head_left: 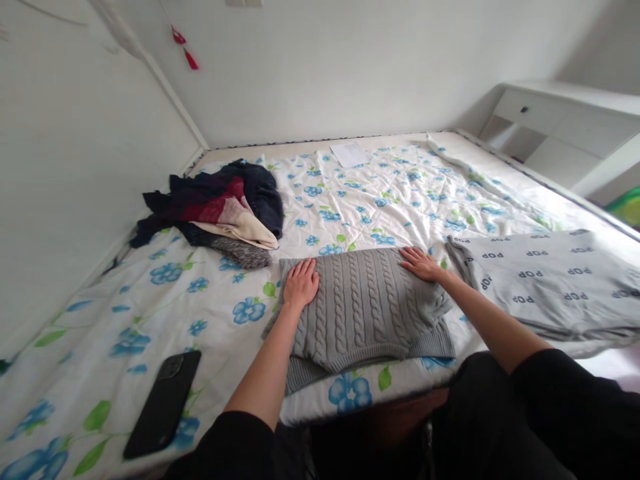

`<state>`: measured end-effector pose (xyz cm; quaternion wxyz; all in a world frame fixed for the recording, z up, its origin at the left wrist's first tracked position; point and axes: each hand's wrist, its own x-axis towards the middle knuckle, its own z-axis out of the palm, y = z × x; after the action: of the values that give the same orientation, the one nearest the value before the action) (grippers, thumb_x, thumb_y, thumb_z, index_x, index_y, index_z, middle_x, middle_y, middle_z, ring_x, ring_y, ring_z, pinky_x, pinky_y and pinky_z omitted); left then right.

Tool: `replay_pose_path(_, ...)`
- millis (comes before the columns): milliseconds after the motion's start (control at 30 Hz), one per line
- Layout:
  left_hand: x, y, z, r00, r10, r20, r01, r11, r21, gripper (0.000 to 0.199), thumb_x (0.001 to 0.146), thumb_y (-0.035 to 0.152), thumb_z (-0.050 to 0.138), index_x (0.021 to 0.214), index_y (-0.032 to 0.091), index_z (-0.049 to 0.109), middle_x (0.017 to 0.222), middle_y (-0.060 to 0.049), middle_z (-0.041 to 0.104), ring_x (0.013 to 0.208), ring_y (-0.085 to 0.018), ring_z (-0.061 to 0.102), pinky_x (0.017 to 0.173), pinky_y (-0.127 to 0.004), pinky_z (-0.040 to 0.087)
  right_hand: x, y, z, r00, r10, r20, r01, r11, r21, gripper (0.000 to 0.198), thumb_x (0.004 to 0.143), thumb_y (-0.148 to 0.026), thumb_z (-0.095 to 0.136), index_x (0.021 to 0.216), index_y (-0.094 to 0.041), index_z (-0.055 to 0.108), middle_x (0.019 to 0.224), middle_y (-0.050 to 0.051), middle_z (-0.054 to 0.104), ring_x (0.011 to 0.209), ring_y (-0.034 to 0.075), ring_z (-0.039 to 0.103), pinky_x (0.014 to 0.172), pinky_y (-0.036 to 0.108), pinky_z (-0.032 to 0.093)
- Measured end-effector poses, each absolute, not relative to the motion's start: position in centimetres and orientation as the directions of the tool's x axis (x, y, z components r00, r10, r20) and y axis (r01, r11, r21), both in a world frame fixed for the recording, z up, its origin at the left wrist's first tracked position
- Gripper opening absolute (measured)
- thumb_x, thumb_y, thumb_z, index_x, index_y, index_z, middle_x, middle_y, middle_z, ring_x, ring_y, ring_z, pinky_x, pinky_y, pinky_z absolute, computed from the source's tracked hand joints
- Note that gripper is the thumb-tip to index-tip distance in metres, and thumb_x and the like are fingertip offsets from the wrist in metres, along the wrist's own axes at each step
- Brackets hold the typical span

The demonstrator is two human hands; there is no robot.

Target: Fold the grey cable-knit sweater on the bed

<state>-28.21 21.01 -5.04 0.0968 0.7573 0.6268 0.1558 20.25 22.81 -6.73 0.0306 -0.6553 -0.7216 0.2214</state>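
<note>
A grey cable-knit sweater [360, 307] lies folded near the front edge of the bed, its ribbed hem and cuffs showing beneath the front fold. My left hand [301, 283] rests flat on its far left corner, fingers stretched forward. On the far right corner lies my right hand [421, 264], palm down with the fingers pointing left and away. Both hands press on the knit without gripping it.
A heap of dark, maroon and cream clothes [225, 207] sits at the left. Right of the sweater is a folded light grey garment [545, 280] printed "POP". A black phone [163, 403] lies front left, a white paper [349, 155] at the back. The bedsheet [320, 220] is floral.
</note>
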Motion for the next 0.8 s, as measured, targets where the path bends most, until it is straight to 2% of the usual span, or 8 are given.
replay_pose_path(100,-28.1,21.1,-5.3,0.149,0.982,0.12,0.911,-0.183,0.369,0.068,0.109,0.036,0.048,0.176,0.028,0.056,0.181,-0.006,0.055,0.171,-0.032,0.044,0.145,-0.053,0.023,21.1,22.5,-7.3,-0.078,0.976,-0.204,0.924,-0.006,-0.381,0.065,0.119,-0.056,0.046,0.181,-0.034,0.048,0.193,0.009,0.031,0.177,0.036,0.03,0.14,0.066,0.029)
replay_pose_path(233,-27.9,21.2,-5.4,0.14,0.983,0.115,0.918,-0.173,0.356,0.069,0.11,0.035,0.045,0.177,0.026,0.056,0.183,-0.007,0.052,0.172,-0.032,0.043,0.146,-0.053,0.021,20.1,23.2,-7.3,0.0,0.999,-0.046,0.896,-0.021,-0.445,0.061,0.115,-0.046,0.056,0.172,-0.025,0.059,0.181,0.015,0.051,0.168,0.036,0.044,0.139,0.056,0.035)
replay_pose_path(300,-27.8,21.2,-5.4,0.138,0.984,0.111,0.92,-0.169,0.353,0.069,0.11,0.036,0.046,0.178,0.027,0.055,0.182,-0.006,0.053,0.172,-0.032,0.043,0.145,-0.053,0.022,19.9,24.0,-7.1,0.137,0.991,-0.001,0.868,-0.121,-0.482,0.07,0.108,-0.048,0.07,0.173,-0.022,0.058,0.173,0.018,0.059,0.161,0.038,0.052,0.137,0.054,0.039)
replay_pose_path(400,-27.7,21.3,-5.4,0.139,0.984,0.108,0.918,-0.169,0.36,0.07,0.109,0.038,0.047,0.178,0.029,0.054,0.182,-0.005,0.054,0.172,-0.032,0.043,0.146,-0.053,0.021,20.3,25.1,-6.6,0.284,0.956,-0.069,0.79,-0.274,-0.549,0.089,0.095,-0.052,0.087,0.171,-0.018,0.057,0.16,0.02,0.069,0.148,0.039,0.062,0.128,0.051,0.048)
replay_pose_path(533,-27.7,21.3,-5.4,0.139,0.985,0.104,0.92,-0.167,0.354,0.07,0.11,0.038,0.046,0.178,0.027,0.055,0.183,-0.006,0.051,0.172,-0.033,0.042,0.146,-0.052,0.02,21.2,26.0,-6.3,0.277,0.945,-0.175,0.727,-0.326,-0.605,0.056,0.097,-0.048,0.086,0.143,-0.018,0.077,0.13,0.015,0.083,0.123,0.034,0.076,0.108,0.041,0.058)
replay_pose_path(600,-27.6,21.3,-5.4,0.143,0.985,0.101,0.921,-0.169,0.35,0.07,0.109,0.037,0.044,0.178,0.025,0.055,0.184,-0.007,0.05,0.172,-0.034,0.042,0.146,-0.053,0.02,21.7,26.0,-6.3,0.355,0.924,-0.142,0.721,-0.367,-0.588,0.048,0.1,-0.047,0.083,0.138,-0.019,0.079,0.127,0.015,0.084,0.12,0.034,0.077,0.104,0.04,0.059)
replay_pose_path(700,-27.6,21.2,-5.2,0.14,0.985,0.098,0.917,-0.166,0.364,0.07,0.11,0.038,0.045,0.177,0.025,0.055,0.184,-0.007,0.051,0.172,-0.033,0.041,0.146,-0.053,0.02,22.1,25.7,-6.6,0.459,0.881,-0.116,0.732,-0.449,-0.512,0.054,0.102,-0.05,0.08,0.145,-0.018,0.075,0.133,0.02,0.082,0.124,0.037,0.076,0.105,0.043,0.058)
replay_pose_path(800,-27.4,21.2,-5.0,0.128,0.988,0.09,0.912,-0.152,0.381,0.069,0.11,0.041,0.046,0.177,0.028,0.055,0.183,-0.006,0.052,0.173,-0.033,0.041,0.146,-0.052,0.02,21.8,25.1,-6.9,0.425,0.893,-0.149,0.775,-0.443,-0.45,0.056,0.106,-0.055,0.076,0.147,-0.017,0.071,0.135,0.023,0.08,0.128,0.039,0.074,0.109,0.046,0.056)
